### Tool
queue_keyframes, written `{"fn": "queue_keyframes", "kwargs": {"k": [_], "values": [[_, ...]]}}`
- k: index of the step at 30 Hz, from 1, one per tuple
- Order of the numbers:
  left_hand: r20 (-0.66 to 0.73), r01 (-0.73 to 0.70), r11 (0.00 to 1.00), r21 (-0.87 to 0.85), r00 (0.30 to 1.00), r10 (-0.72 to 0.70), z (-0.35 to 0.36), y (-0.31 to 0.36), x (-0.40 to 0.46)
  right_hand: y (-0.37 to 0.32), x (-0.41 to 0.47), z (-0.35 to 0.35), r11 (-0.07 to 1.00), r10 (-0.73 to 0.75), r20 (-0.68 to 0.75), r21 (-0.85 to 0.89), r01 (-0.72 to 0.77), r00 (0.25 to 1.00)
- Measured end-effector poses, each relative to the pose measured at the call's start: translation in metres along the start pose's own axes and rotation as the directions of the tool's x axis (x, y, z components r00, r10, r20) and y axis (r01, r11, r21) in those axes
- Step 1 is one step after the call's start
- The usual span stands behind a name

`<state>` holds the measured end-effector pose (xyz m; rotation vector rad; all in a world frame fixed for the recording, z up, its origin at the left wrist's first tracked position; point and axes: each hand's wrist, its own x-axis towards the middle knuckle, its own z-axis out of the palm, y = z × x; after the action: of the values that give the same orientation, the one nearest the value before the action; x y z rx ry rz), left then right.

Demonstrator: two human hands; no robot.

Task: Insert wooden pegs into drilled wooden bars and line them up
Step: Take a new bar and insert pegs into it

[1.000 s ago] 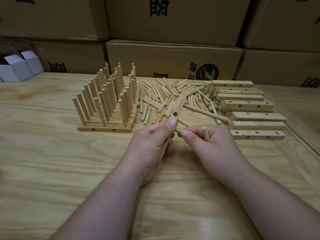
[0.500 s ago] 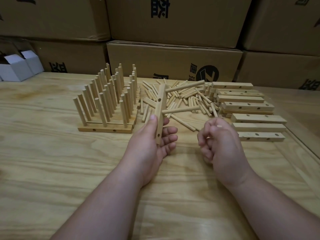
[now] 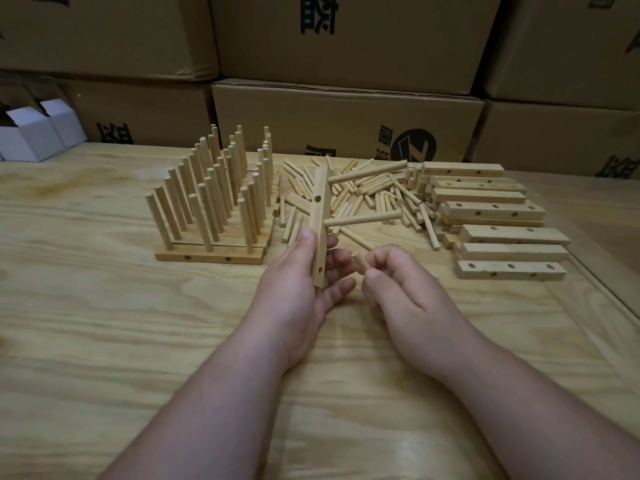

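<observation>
- Pretty dim overall, warm yellowish light that looks like it comes from overhead.
- Soft glare on the table [image 3: 104, 306], mostly down near the forearms.
- Shadows are faint, just soft ones under each hand.
- Cardboard boxes [image 3: 346, 123] at the back go dark.
- Wide-angle bending at the edges, slight softness everywhere.

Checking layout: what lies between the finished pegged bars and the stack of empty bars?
Head view: a pile of loose pegs lies on the table between the pegged bars and the empty bars.
</observation>
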<state>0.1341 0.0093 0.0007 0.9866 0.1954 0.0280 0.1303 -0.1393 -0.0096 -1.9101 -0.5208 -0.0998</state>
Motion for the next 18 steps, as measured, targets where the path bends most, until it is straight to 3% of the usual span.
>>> {"fn": "queue_keyframes", "kwargs": {"k": [7, 18], "values": [[-0.009, -0.001, 0.998, 0.058, 1.000, 0.001, -0.0005, -0.0018, 0.0006, -0.0035, -0.0013, 0.0030, 0.988, -0.099, 0.003, -0.121, 0.099, 0.995], [0.052, -0.044, 0.981, 0.188, 0.998, 0.035, -0.0018, -0.0044, -0.0001, -0.0024, 0.0006, 0.0020, 0.996, -0.052, -0.050, -0.071, 0.049, 0.997]]}}
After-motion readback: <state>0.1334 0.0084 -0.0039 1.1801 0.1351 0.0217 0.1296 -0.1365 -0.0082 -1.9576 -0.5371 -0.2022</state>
